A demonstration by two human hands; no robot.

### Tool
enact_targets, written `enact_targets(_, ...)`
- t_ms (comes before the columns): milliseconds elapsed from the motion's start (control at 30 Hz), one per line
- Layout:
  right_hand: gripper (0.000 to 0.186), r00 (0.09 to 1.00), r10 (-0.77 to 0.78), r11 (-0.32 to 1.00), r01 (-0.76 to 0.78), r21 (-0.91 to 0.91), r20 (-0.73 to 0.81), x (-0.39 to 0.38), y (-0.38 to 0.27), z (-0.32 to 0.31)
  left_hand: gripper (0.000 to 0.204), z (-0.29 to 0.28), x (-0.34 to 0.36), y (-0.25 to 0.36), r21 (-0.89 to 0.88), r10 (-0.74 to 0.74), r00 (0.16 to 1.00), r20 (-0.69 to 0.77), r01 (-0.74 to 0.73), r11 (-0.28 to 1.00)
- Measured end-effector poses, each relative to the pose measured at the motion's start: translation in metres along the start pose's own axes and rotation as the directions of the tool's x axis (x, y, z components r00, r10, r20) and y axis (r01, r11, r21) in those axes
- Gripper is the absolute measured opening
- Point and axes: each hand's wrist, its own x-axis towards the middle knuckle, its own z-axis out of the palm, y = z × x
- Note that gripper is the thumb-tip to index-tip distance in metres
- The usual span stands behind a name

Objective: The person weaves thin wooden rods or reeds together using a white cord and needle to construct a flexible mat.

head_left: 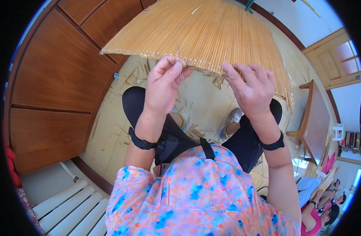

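A wide mat of straw stalks [204, 31] spreads out in front of me, with white stitches along its near edge. My left hand [161, 88] is closed in a pinch at that edge, left of the middle. Between its thumb and forefinger is a thin pale thread [182, 76], its loose strands hanging below the fingertips. A fine dark line stands up over the mat just above the pinch; whether it is a needle or more thread, I cannot make out. Farther right, my right hand [252, 88] grips the mat's near edge, thumb toward me, the other fingers bent over the stalks.
Broken straw bits [137, 76] lie scattered on the pale floor around my feet. Brown wooden cabinets [56, 59] line the left side, with a white radiator [70, 210] below them. At right are a low wooden table [316, 122] and, beyond it, seated people [312, 220].
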Motion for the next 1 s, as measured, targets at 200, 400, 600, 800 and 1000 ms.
enact_targets(200,0.033,0.992,-0.123,0.992,0.123,0.016,0.022,0.069,0.031,-0.015,0.008,0.028,0.022,0.039,0.128,0.132,0.983,0.127,-0.148,0.981)
enact_targets(400,0.024,0.988,-0.153,0.987,0.154,0.039,-0.035,0.127,0.050,-0.022,0.009,0.064,0.029,0.049,0.408,0.288,0.951,0.116,-0.310,0.859)
enact_targets(600,0.024,0.994,-0.105,0.992,0.103,0.069,0.020,0.159,0.066,-0.033,0.007,0.088,0.049,0.040,0.531,0.375,0.915,0.152,-0.396,0.749)
enact_targets(800,0.023,0.996,-0.068,0.986,0.059,0.153,0.051,0.173,0.077,-0.032,0.008,0.097,0.063,0.045,0.628,0.523,0.835,0.170,-0.501,0.596)
enact_targets(1000,0.023,0.997,-0.063,0.990,0.058,0.126,0.035,0.177,0.076,-0.033,0.010,0.103,0.070,0.047,0.663,0.643,0.741,0.191,-0.581,0.472)
